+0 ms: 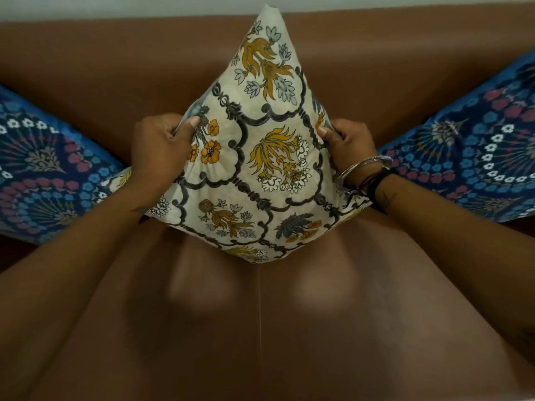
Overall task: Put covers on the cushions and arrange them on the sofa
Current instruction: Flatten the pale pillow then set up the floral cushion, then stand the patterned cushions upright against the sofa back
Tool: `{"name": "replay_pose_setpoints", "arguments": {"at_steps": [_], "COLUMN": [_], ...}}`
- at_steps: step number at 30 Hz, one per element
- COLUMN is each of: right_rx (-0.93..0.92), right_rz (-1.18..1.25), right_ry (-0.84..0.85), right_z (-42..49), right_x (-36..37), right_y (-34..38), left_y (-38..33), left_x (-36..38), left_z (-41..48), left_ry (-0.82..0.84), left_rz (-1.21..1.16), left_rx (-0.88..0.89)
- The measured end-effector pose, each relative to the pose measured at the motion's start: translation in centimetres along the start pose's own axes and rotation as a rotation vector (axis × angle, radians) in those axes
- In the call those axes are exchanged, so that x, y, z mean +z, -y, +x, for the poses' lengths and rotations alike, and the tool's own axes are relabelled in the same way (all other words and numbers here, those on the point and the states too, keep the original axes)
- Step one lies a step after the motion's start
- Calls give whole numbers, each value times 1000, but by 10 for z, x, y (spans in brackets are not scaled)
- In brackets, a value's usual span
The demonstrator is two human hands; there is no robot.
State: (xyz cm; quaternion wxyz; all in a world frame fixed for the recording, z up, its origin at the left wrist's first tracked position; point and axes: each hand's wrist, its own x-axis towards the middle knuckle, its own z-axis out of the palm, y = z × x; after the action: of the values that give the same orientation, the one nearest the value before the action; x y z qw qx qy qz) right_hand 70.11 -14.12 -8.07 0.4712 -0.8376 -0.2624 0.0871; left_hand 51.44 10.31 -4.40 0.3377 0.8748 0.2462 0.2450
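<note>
blue cushions [43,172] flanking, seat front [260,328] open

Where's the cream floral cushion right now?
Centre of the head view: the cream floral cushion stands on one corner on the sofa, held by both hands, between two blue cushions.

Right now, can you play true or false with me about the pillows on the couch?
1. Both hands hold the cream flowery pillow. True: the left hand and the right hand each have a grip on one side.
2. The flowery pillow lies flat on the seat. False: it stands on one corner, like a diamond.
3. A blue pillow sits on the left and another blue pillow on the right. True.
4. The couch is green. False: it is brown.
5. The bracelets are on the left wrist. False: they are on the right wrist.
</note>
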Motion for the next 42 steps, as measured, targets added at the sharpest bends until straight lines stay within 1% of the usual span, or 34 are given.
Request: {"name": "replay_pose_setpoints", "arguments": {"at_steps": [3,5,15,17,22,23,24,26,27,28,29,31,32,33,34,35,36,37,38,39,40,41,42], "right_rx": [-10,-11,-86,-89,-70,-66,-64,-73,-93,-123,-158,-235,-270,-299,-313,-289,-208,-78,66,185,254,275,263], "right_rz": [2,-17,-2,-19,-125,-142,-151,-151,-147,-155,-186,-306,-381,-453,-514,-563,-591,-595,-590,-599,-616,-617,-581], "right_ry": [-26,-63,-190,-178,-60,-51,-55,-100,-134,-176,-229,-352,-407,-456,-496,-519,-512,-470,-394,-298,-206,-131,-91], "right_z": [0,4,16,19,13,10,8,-1,-6,-11,-17,-26,-31,-37,-43,-49,-55,-59,-61,-61,-59,-54,-48], "right_x": [14,21,15,14,11,8,3,-13,-26,-42,-62,-111,-138,-165,-194,-220,-245,-265,-283,-296,-306,-315,-321], "right_y": [-2,-2,4,4,-2,-1,1,5,5,4,1,-12,-22,-34,-49,-65,-84,-102,-120,-135,-148,-158,-166], "left_y": [15,22,15,14,26,27,26,15,3,-15,-41,-101,-131,-158,-180,-197,-210,-218,-223,-227,-231,-236,-241], "left_x": [2,4,6,7,10,11,12,17,22,32,46,87,111,138,166,192,218,241,261,278,292,302,310], "left_z": [-1,1,28,30,22,20,18,11,5,-2,-11,-29,-35,-40,-41,-39,-35,-29,-23,-17,-12,-8,-6], "left_ry": [6,-13,-108,-115,-79,-120,-200,-412,-475,-483,-453,-320,-198,-32,169,397,594,731,792,795,771,742,715], "left_rz": [-39,-47,-28,-17,29,42,63,86,37,-42,-126,-209,-197,-166,-130,-100,-73,-31,18,36,8,-44,-94], "left_rx": [-56,-53,96,100,59,61,58,36,22,47,153,472,585,620,564,431,267,141,94,87,97,105,117]}}
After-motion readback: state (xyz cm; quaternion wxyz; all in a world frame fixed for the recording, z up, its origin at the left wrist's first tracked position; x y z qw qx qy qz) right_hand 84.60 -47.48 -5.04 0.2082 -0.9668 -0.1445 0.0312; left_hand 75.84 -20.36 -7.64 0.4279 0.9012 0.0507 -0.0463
